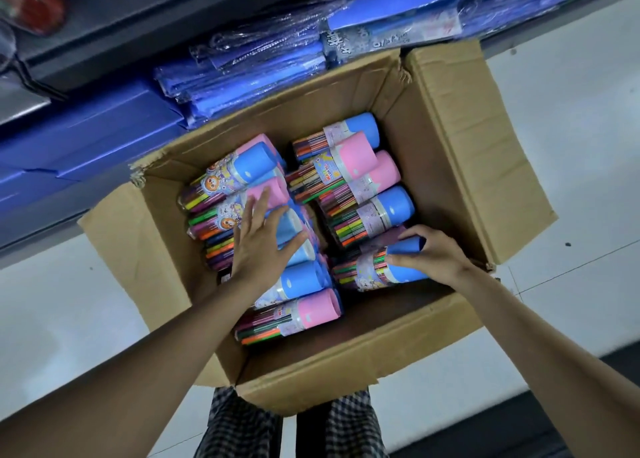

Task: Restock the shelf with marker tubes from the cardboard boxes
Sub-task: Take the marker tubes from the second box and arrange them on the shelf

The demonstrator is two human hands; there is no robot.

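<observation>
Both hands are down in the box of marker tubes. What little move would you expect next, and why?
Probably lifting the blue-capped tube out: the right hand already curls around its cap, while the left hand only rests flat on other tubes in the cardboard box.

Dim, cool, bluish ambient light with no visible source; the pale floor [571, 118] at right is the brightest area, while the interior walls of the cardboard box [460, 166] fall into soft shadow. Wide-angle distortion bends straight edges towards the frame borders, and the upper left corner, including a red object [33, 5], is strongly blurred. Small glare patches show on the clear wrapping of the blue packets [249, 59]; the marker tubes [349, 166] at centre are fairly sharp.
</observation>
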